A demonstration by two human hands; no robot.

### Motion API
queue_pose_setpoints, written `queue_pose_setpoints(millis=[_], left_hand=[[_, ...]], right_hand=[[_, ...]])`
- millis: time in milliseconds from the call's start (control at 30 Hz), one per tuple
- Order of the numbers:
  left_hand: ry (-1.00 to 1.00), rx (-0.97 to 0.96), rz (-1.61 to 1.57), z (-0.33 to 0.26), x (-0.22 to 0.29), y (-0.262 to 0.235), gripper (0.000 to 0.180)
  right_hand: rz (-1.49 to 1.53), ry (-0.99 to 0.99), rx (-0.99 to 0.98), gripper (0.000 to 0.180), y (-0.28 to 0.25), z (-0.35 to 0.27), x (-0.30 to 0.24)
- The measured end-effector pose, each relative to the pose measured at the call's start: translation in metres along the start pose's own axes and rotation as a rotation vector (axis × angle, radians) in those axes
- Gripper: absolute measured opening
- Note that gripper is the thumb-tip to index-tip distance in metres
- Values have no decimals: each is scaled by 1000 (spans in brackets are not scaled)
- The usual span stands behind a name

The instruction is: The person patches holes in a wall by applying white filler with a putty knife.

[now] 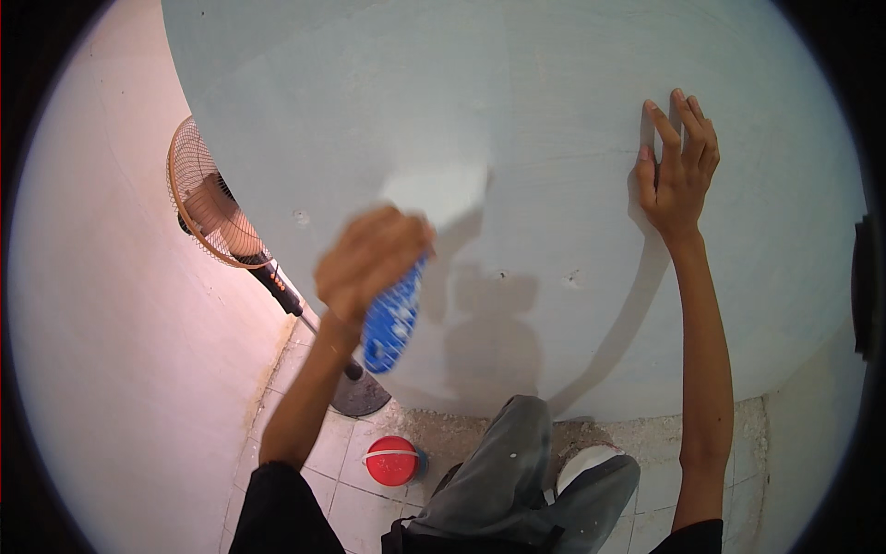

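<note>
My left hand [374, 258], smeared by motion, is closed around a wide paintbrush [392, 319] with a blue handle spotted white. Its broad white head [438, 194] is up against the pale grey-blue wall [563, 222], and a whitish patch shows just above it. Over to the right, my right hand [681, 175] rests on the same wall with its fingers spread and holds nothing. Small chipped marks dot the wall between and below the hands.
A standing fan [217, 208] is at the left, past the wall's edge, on a dark base [360, 395]. On the tiled floor sits a red-topped bucket [390, 462], with a round white object [583, 464] beside my leg. Debris lines the wall's foot.
</note>
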State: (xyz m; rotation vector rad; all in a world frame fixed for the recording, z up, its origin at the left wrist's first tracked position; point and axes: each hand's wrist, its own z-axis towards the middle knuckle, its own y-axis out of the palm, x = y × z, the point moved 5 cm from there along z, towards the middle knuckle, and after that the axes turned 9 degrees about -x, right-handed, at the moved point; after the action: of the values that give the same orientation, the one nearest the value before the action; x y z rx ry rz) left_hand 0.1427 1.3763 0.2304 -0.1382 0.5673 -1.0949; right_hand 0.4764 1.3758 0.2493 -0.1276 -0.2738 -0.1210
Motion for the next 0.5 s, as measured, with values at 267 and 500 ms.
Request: queue_pose_setpoints(millis=[267,500], left_hand=[[52,111,162,31,-6,-3,35],[-151,-202,19,-126,58,65,33]], right_hand=[[14,-6,11,53,-1,-3,3],[14,-15,24,53,-1,2,4]])
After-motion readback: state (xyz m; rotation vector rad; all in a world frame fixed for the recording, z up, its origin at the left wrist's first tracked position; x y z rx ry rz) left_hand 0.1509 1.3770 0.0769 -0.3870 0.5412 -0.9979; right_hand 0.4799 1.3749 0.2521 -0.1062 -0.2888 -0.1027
